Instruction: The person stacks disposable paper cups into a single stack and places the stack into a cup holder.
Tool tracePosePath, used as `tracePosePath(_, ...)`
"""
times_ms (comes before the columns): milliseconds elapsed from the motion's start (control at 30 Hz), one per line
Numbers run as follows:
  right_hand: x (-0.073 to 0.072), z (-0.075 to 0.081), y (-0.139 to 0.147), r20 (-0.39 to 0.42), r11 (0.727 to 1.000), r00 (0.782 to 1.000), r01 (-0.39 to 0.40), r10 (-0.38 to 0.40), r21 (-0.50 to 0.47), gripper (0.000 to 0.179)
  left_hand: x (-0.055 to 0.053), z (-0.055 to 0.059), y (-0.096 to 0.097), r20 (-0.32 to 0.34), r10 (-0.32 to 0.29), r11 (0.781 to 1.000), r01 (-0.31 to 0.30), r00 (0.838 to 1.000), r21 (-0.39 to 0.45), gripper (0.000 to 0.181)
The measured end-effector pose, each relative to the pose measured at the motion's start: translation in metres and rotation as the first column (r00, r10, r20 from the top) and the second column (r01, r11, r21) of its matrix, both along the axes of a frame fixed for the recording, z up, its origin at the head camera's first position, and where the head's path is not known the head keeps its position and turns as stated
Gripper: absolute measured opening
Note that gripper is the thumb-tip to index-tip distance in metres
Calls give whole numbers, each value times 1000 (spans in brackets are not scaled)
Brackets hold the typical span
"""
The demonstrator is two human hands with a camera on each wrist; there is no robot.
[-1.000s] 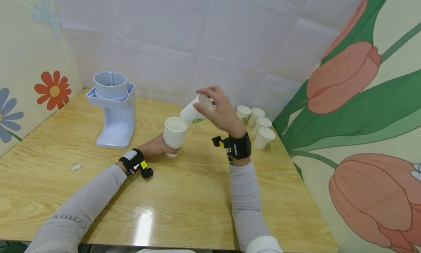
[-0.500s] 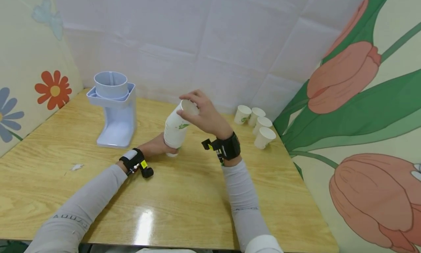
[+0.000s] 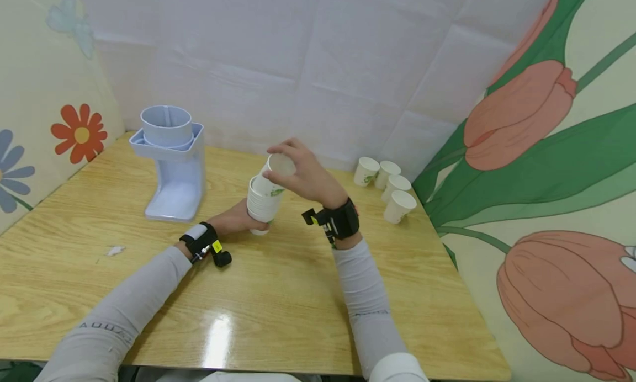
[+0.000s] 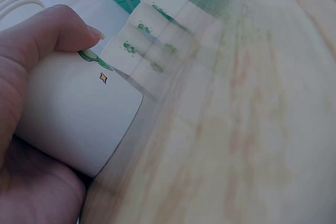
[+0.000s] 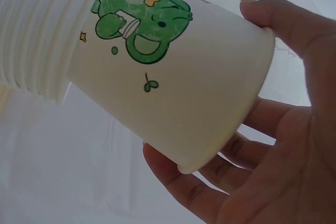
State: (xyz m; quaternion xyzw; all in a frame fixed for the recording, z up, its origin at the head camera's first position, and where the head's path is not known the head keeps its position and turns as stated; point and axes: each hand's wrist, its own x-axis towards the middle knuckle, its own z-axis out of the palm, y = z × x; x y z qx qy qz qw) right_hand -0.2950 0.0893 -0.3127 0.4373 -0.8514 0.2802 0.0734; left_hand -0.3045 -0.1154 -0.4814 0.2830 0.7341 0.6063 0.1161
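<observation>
My left hand (image 3: 237,217) grips a stack of white paper cups (image 3: 260,207) low on its side, holding it upright near the table. In the left wrist view, thumb and palm wrap the lowest cup (image 4: 89,114). My right hand (image 3: 310,175) holds a single paper cup (image 5: 173,72) by its rim, thumb on one side and fingers on the other. That cup, printed with a green cartoon animal, tilts with its narrow end at the stack's mouth. The right wrist view shows the stack's layered rims (image 5: 37,35) against it. How deep it sits inside is hidden.
Several paper cups (image 3: 399,207) stand at the table's right back edge. A pale blue holder (image 3: 176,178) with a round top stands at the left back. A small white scrap (image 3: 116,250) lies on the wooden table (image 3: 278,316). White sheeting (image 3: 248,67) hangs behind.
My right hand has moved left and slightly down, bringing the tilted cup from beside the stack's rim to its mouth. The left hand and its stack have stayed in place.
</observation>
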Motion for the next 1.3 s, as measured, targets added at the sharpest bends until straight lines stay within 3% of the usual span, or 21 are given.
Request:
tracePosePath(767,-1,-5,-4,-33,993,999,6,-2,120,55,0,3,0,18,-2,1000,2,1000,0,75)
tracePosePath(1300,-6,-15,-13,15,986,999,-43,41,162,52,0,-1,-2,28,21,1000,-21,999,-14,71)
